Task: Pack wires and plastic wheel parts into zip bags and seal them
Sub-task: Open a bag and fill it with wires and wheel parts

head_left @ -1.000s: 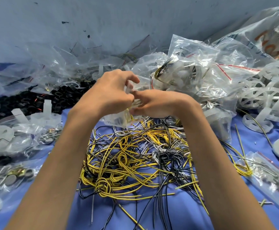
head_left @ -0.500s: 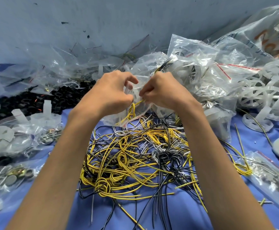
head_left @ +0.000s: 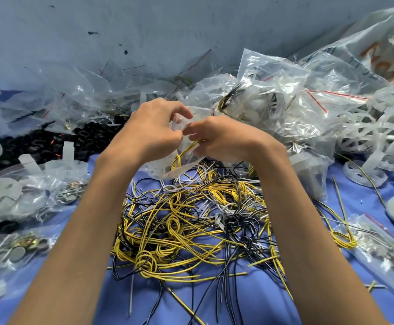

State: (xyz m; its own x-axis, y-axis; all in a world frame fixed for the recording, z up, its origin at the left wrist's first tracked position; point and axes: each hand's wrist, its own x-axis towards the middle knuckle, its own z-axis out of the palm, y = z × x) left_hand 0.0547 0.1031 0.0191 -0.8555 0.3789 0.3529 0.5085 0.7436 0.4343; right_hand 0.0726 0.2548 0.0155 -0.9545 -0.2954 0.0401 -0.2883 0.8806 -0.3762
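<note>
Clear bag (head_left: 162, 166), crumpled, is held over the wire pile (head_left: 191, 219) mid-surface. Left hand (head_left: 152, 130) pinches the bag mouth. Right hand (head_left: 224, 139) pinches a yellow wire (head_left: 179, 158) looped partly inside. Wheels (head_left: 367, 134) crowd the right edge, filled bags (head_left: 273, 99) the far edge. Bare surface (head_left: 238, 303) shows at the near edge.

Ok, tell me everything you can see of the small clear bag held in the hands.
The small clear bag is thin, crumpled, see-through plastic, hanging between both hands over the wire pile. The left hand grips its upper edge; the right hand pinches a yellow wire at its mouth. The wire's loop shows through the plastic. The mouth looks open.
</note>
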